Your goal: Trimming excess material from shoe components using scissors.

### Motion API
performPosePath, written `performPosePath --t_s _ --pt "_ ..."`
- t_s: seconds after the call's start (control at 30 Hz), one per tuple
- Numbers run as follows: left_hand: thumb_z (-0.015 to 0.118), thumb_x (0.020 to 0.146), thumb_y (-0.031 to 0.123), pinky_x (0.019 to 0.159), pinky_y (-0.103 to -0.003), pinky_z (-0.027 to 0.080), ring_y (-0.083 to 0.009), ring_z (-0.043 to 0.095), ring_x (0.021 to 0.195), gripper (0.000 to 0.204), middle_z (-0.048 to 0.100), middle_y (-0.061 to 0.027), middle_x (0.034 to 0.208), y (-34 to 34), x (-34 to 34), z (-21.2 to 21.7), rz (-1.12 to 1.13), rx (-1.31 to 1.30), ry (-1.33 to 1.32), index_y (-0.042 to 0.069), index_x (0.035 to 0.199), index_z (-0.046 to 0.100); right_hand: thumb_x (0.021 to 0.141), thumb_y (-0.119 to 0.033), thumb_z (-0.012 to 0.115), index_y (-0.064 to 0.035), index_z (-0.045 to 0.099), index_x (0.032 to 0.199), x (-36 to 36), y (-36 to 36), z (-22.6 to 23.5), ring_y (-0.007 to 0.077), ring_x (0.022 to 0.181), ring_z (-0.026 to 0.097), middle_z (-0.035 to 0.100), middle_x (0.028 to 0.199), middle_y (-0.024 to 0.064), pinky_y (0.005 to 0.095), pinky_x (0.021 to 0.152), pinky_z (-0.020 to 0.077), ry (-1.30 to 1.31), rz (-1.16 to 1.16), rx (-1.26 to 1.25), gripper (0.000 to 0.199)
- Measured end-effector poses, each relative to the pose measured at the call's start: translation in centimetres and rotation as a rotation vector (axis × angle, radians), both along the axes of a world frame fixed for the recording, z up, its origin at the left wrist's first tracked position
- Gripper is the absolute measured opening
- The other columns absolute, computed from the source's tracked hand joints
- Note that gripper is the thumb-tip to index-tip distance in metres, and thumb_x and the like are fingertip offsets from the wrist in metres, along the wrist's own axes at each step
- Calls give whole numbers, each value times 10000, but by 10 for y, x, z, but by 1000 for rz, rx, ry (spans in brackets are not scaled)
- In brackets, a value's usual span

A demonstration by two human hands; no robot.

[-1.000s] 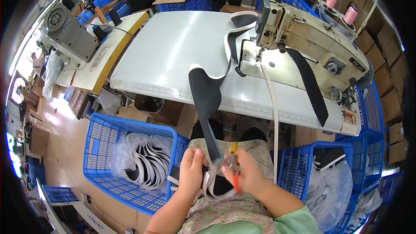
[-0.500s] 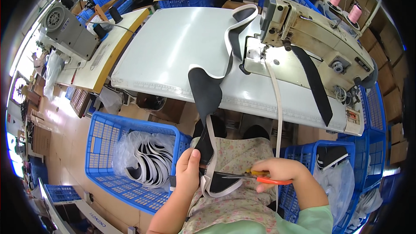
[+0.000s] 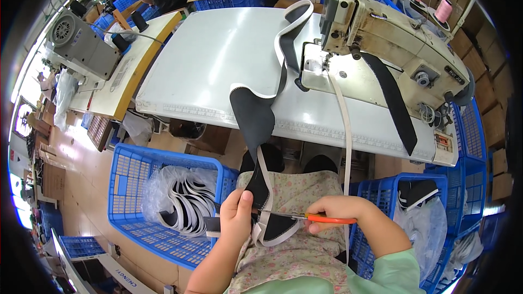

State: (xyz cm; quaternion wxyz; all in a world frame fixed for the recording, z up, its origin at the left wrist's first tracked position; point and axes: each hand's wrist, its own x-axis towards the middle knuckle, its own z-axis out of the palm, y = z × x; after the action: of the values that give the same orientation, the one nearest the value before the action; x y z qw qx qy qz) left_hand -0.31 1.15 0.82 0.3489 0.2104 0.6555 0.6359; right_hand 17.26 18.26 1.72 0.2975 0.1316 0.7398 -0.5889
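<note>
Left hand: The left hand (image 3: 235, 219), low in the frame just left of centre, was closed on the black fabric piece (image 3: 260, 185), thumb on top, pinching it over the lap.
Right hand: The right hand (image 3: 340, 211), lower centre-right, was curled shut around the orange-handled scissors (image 3: 316, 218), blades aimed leftward at the fabric.
Fabric piece: Black with white edging, it hung from the white table (image 3: 218, 60) edge at centre frame down to the lap, its lower end looping just below both hands.
Relative to fingers: The blade tips lay right beside the left thumb, at or touching the fabric; whether they were cutting I could not tell.
Doing it well: To my eye, the fabric wanted holding taut, thumb clear of the blades, and a short snip close to the edging.
Around: A sewing machine (image 3: 392, 38) stood upper right; a blue crate (image 3: 131, 185) of similar pieces sat lower left.
</note>
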Motion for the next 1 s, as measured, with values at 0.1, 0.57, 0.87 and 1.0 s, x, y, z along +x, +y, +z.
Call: performPosePath --t_s 0.1,0.57,0.87,1.0 --pt "511 914 302 572 -216 403 -78 496 616 322 549 -6 718 1 0 -2 -4 11 5 -10 882 585 791 -427 651 -50 624 962 -1 1 3 154 721 560 625 801 67 292 645 445 -18 8 18 415" --pt "464 916 264 365 -208 267 -69 367 393 302 448 -5 517 -14 -9 56 157 261 -107 38 717 477 775 -240 693 -42 558 738 -20 38 25 105 640 538 576 688 21 254 593 444 340 -805 110 242" --pt "394 929 320 303 -209 247 -96 310 302 345 395 -13 462 -38 -9 64 195 319 -92 6 815 479 802 -167 637 -18 485 871 -149 87 17 134 645 545 544 745 51 267 561 449 851 -1115 172 224" --pt "427 930 349 350 -248 255 -108 319 345 400 365 -24 462 -64 -10 48 65 394 -268 -34 842 503 763 -75 590 -48 469 843 -162 56 55 157 554 522 504 626 45 287 531 416 861 -1126 358 147"
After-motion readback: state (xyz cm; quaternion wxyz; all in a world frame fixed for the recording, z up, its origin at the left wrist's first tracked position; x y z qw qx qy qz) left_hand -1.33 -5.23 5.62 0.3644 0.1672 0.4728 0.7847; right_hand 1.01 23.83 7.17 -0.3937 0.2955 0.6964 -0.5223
